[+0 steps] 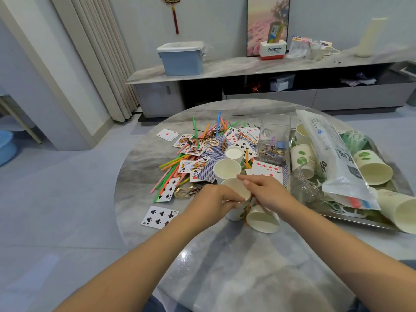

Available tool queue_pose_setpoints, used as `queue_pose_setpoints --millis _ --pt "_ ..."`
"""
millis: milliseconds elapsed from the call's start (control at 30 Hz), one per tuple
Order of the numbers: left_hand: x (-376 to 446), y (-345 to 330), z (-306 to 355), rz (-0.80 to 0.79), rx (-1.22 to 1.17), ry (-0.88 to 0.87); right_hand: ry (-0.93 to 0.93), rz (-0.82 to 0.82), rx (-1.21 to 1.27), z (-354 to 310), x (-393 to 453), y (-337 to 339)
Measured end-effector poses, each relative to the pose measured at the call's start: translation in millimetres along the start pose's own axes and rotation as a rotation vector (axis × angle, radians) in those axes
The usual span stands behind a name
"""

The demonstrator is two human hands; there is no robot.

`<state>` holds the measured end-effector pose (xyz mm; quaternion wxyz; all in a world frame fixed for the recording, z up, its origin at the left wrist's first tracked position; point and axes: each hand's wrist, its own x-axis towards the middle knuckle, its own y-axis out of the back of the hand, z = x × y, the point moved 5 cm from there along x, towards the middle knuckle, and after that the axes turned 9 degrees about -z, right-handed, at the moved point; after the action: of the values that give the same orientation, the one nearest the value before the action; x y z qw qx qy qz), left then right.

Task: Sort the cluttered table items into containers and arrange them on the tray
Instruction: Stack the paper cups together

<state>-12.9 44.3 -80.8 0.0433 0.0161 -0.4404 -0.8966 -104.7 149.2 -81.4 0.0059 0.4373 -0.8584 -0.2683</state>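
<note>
My left hand (216,200) grips a white paper cup (236,188) from the side, near the front of the round marble table (225,255). My right hand (265,190) reaches over that cup's rim and holds a few orange and green sticks (248,209) that stick out beneath it. Another paper cup (263,219) lies tilted just under my right hand. Behind stand two more upright cups (226,170). Playing cards (193,152), loose coloured sticks (173,163) and gold hair clips (186,191) lie scattered to the left. The metal tray (351,218) is on the right.
On the tray lie several paper cups (373,167), a long plastic bag (333,158) and a clear jar (304,183) on its side. A clear plastic box (273,138) with small items stands behind the cards. A nine of clubs (159,217) lies alone at the front left.
</note>
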Motion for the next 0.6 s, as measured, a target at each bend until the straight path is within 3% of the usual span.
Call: queue_pose_setpoints --millis 67,200,367,600 --pt "4 7 1 0.059 -0.103 0.034 0.009 0.024 -0.017 2 3 0" --pt "19 29 -21 0.333 -0.15 0.213 0.018 0.098 -0.026 7 10 1" --pt "40 26 -53 0.283 -0.202 0.455 -0.08 0.09 -0.202 12 17 14" --pt "50 24 -58 0.375 -0.289 0.542 -0.136 -0.076 -0.333 15 16 28"
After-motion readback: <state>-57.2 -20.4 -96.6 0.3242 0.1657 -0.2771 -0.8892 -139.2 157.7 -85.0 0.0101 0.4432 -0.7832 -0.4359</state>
